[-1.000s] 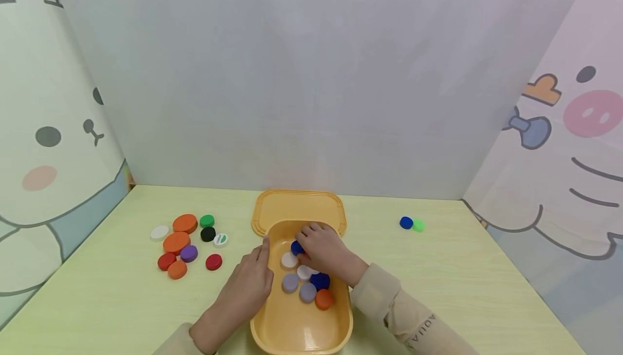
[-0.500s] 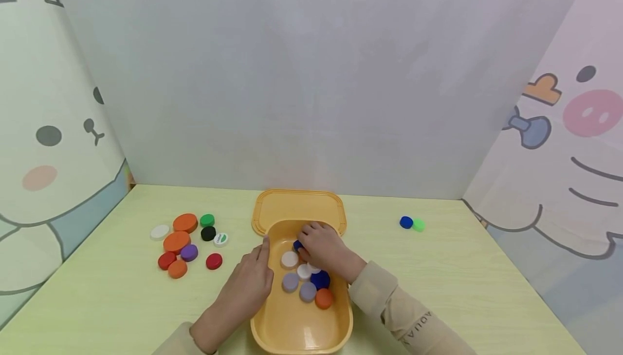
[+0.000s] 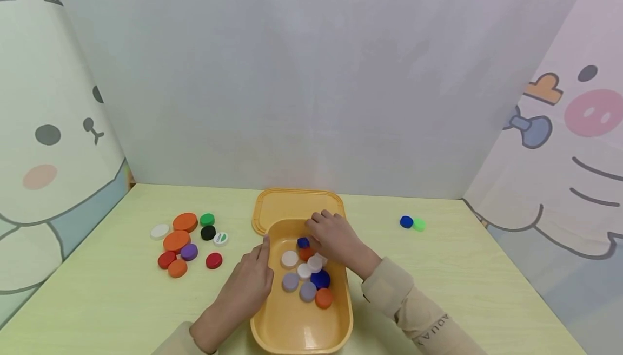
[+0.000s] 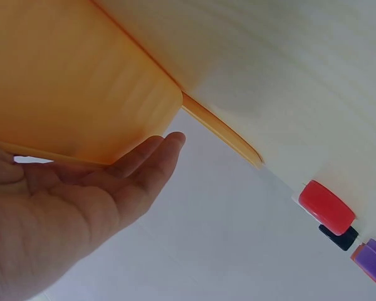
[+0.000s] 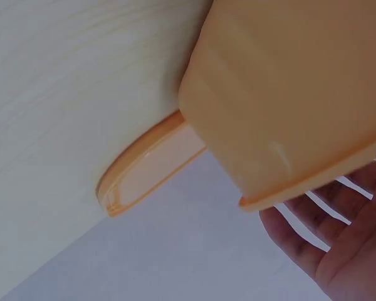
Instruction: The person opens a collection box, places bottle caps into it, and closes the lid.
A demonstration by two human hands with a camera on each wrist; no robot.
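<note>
Our left hand (image 3: 249, 282), straight-fingered, probably steadies the box (image 3: 297, 328) alongside; can't tell if our right hand (image 3: 336, 237) grips nearby caps (image 3: 290, 260).

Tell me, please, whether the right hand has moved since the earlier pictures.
Yes: judged against the lid in the head view, the right hand has shifted rightward and slightly forward.

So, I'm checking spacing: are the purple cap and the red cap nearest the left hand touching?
Apart: the head view shows bare tabletop between the purple cap and that red cap.
</note>
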